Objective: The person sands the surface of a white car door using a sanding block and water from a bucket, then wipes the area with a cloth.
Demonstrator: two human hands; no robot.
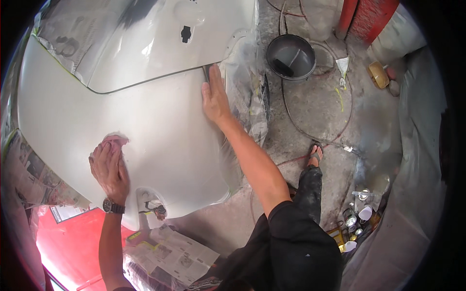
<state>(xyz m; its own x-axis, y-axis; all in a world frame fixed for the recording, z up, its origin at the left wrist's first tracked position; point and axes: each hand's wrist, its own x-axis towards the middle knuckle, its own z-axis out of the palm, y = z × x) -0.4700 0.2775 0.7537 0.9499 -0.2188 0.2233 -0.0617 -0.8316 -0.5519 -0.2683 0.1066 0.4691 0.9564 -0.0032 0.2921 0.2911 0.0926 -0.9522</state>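
Observation:
My left hand [108, 167], a watch on its wrist, presses a crumpled pink cloth [116, 141] onto a pale, glossy body panel [68, 119]. Along the panel's right edge, my right hand [216, 97] lies with fingers stretched out, just below a dark seam where an upper panel [160, 34] meets it; it holds nothing visible. Plastic sheeting [247, 97] and taped newspaper [43, 174] border the panel. A recessed opening [151, 204] with fittings sits near the panel's lower edge.
On the concrete floor are a black basin [291, 53], coiled hoses [330, 143], a yellowish container [377, 75] and several cans [359, 220]. A red post [371, 19] stands at the top right. Grey sheeting [412, 145] hangs at the right. Newspaper [179, 252] and a red surface [58, 242] lie below.

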